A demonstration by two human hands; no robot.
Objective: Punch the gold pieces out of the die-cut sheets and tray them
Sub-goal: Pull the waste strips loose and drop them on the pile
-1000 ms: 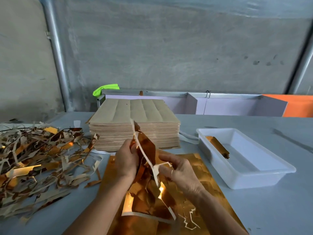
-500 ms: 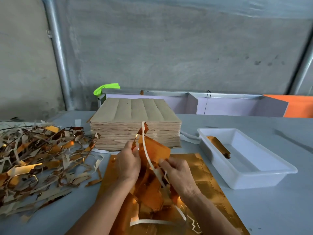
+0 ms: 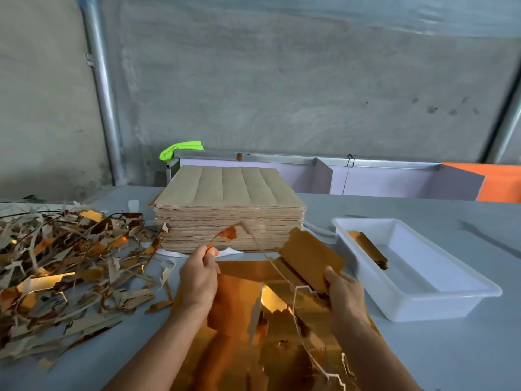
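Scrap pile [image 3: 64, 266] left, tray [image 3: 417, 303] right.

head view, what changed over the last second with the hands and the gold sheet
The hands have pulled apart. The right hand now grips a freed gold piece and has swung it right, toward the tray. The left hand still pinches the thin waste strip, now stretched between them. The paper stack, scrap pile and the pieces already in the tray stayed put.

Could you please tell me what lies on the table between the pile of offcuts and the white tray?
In the head view, between the pile of offcuts and the white tray lie the gold die-cut sheet and, farther back, the stack of brown sheets.
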